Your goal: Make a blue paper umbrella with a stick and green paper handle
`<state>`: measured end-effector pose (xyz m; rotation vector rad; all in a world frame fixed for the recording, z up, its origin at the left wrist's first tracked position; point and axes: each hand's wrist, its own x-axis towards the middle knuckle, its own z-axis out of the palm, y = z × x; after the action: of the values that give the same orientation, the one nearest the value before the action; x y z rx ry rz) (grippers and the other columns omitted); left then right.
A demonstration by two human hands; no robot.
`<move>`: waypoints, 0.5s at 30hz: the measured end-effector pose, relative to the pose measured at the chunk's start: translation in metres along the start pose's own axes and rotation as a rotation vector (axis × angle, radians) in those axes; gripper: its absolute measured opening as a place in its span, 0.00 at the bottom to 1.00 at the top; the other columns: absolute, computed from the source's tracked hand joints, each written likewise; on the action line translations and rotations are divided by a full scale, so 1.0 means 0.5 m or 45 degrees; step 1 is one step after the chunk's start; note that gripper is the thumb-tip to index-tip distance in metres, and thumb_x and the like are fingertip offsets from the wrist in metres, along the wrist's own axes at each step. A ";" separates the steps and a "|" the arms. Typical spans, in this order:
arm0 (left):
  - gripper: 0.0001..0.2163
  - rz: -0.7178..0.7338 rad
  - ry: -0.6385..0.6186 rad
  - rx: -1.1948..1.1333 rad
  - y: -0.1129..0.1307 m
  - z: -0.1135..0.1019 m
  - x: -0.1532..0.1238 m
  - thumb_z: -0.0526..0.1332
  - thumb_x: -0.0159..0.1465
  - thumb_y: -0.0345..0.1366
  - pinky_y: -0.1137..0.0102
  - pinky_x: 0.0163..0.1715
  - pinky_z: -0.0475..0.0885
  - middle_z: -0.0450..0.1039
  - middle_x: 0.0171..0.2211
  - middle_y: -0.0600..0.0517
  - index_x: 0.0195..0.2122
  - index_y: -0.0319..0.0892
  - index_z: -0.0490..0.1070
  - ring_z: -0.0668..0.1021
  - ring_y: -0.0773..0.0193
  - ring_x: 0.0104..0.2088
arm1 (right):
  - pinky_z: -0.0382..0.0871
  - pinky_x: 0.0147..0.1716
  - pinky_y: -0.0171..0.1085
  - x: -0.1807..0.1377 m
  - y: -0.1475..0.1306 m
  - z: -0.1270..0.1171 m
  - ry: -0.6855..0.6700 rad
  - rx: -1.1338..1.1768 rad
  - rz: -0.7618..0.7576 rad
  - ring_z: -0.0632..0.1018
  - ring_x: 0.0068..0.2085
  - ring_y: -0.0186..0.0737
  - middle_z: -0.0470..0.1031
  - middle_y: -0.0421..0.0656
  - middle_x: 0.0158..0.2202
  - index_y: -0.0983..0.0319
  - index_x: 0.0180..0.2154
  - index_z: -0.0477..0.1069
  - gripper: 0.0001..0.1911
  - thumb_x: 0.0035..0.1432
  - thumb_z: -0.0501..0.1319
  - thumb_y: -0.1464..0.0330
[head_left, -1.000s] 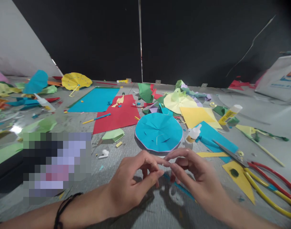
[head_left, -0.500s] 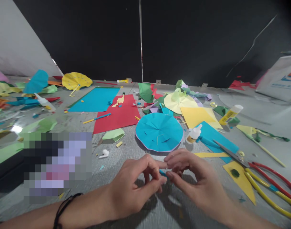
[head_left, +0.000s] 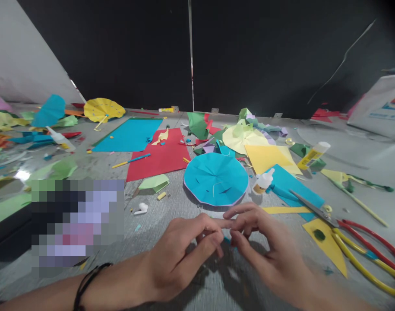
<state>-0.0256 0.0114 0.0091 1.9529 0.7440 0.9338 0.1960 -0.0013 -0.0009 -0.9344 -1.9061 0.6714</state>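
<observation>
My right hand (head_left: 265, 246) pinches a small blue paper piece (head_left: 230, 242) between thumb and fingers, low over the table. Just left of it, my left hand (head_left: 191, 248) has its thumb and fingers pressed together, its index finger reaching across to the right fingertips. What the left fingers hold, if anything, is hidden. Beyond both hands lies a round pleated blue paper disc (head_left: 213, 172) with a lilac rim and small slits. A small white glue bottle (head_left: 263, 182) stands right of the disc.
Scissors (head_left: 355, 242) with red and yellow handles lie at right on blue and yellow paper. A glue stick (head_left: 314, 155) stands behind them. Red paper (head_left: 165, 157), a white earbud (head_left: 141, 208) and many paper scraps cover the grey table (head_left: 126, 276). A dark panel (head_left: 119, 52) rises behind.
My left fingers have closed in and shifted slightly away from the blue paper piece. The piece has moved a little right and down with my right fingertips.
</observation>
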 end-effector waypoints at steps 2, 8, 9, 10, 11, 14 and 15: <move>0.11 -0.113 0.010 -0.066 -0.001 -0.001 -0.001 0.55 0.75 0.35 0.75 0.33 0.75 0.83 0.32 0.49 0.41 0.40 0.75 0.84 0.65 0.32 | 0.74 0.34 0.30 0.001 0.001 -0.001 0.023 0.014 0.016 0.78 0.37 0.32 0.78 0.40 0.45 0.55 0.41 0.70 0.08 0.68 0.59 0.76; 0.16 -0.363 0.091 -0.286 -0.009 0.003 0.007 0.53 0.76 0.46 0.75 0.25 0.71 0.82 0.28 0.48 0.41 0.40 0.73 0.81 0.64 0.28 | 0.72 0.31 0.33 -0.003 0.004 -0.007 0.022 0.056 0.079 0.78 0.34 0.34 0.77 0.42 0.41 0.57 0.40 0.70 0.08 0.73 0.54 0.69; 0.17 -0.383 0.093 -0.318 -0.007 0.004 0.010 0.53 0.76 0.46 0.74 0.24 0.71 0.82 0.28 0.47 0.40 0.39 0.73 0.81 0.63 0.27 | 0.71 0.29 0.33 -0.003 0.003 -0.009 0.009 0.047 0.094 0.77 0.32 0.35 0.77 0.41 0.37 0.57 0.39 0.70 0.10 0.74 0.53 0.68; 0.17 -0.400 0.097 -0.358 -0.004 0.005 0.013 0.53 0.75 0.47 0.74 0.24 0.71 0.83 0.30 0.46 0.39 0.39 0.73 0.82 0.63 0.27 | 0.70 0.29 0.34 -0.004 0.002 -0.010 -0.007 0.037 0.109 0.76 0.30 0.35 0.76 0.41 0.34 0.57 0.37 0.70 0.13 0.75 0.51 0.67; 0.18 -0.416 0.103 -0.407 -0.001 0.005 0.016 0.54 0.75 0.47 0.73 0.23 0.71 0.83 0.32 0.44 0.38 0.39 0.72 0.82 0.63 0.27 | 0.69 0.28 0.34 -0.003 0.001 -0.011 -0.025 0.024 0.123 0.75 0.28 0.35 0.75 0.40 0.30 0.58 0.35 0.69 0.16 0.76 0.50 0.66; 0.17 -0.471 0.125 -0.545 0.009 0.006 0.023 0.56 0.74 0.47 0.74 0.21 0.71 0.83 0.42 0.40 0.34 0.39 0.72 0.83 0.63 0.27 | 0.67 0.25 0.34 0.000 -0.003 -0.013 -0.031 -0.044 0.122 0.74 0.24 0.34 0.72 0.38 0.23 0.58 0.29 0.67 0.21 0.76 0.49 0.65; 0.17 -0.486 0.136 -0.573 0.010 0.005 0.024 0.56 0.73 0.47 0.74 0.20 0.70 0.83 0.43 0.39 0.34 0.38 0.72 0.83 0.63 0.27 | 0.67 0.25 0.34 0.003 -0.005 -0.013 -0.017 -0.060 0.107 0.74 0.24 0.34 0.72 0.38 0.23 0.58 0.29 0.68 0.20 0.76 0.50 0.66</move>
<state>-0.0160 0.0171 0.0166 1.3225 0.8459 0.8814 0.2004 -0.0010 0.0043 -1.0467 -1.9103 0.6864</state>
